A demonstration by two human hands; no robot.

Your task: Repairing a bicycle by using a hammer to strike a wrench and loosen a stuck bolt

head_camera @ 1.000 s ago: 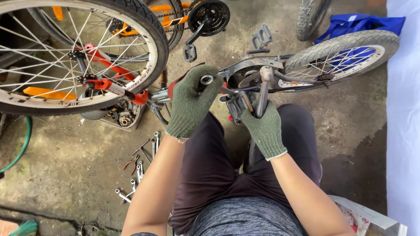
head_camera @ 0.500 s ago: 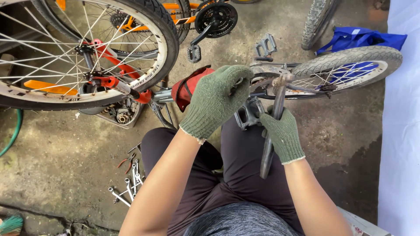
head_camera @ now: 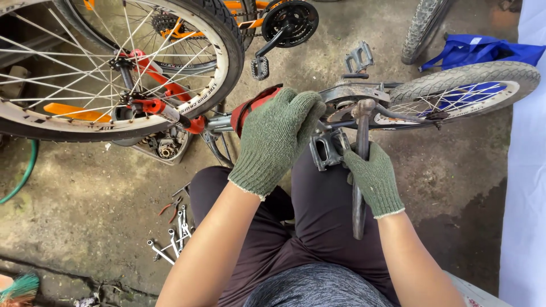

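At frame centre, left hand (head_camera: 278, 136) clamps the small bike's frame (head_camera: 250, 111); right hand (head_camera: 372, 176), at 4 o'clock of it, grips a long wrench (head_camera: 360, 165) mid-shaft. Wrench judged heavy, rigid, greasy; hold lower for leverage.

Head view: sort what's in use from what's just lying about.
In use:
left hand pressing on the small bike frame
right hand gripping a long wrench
small wheel

Lying about:
spanners on the ground
blue bag
large wheel
green hose
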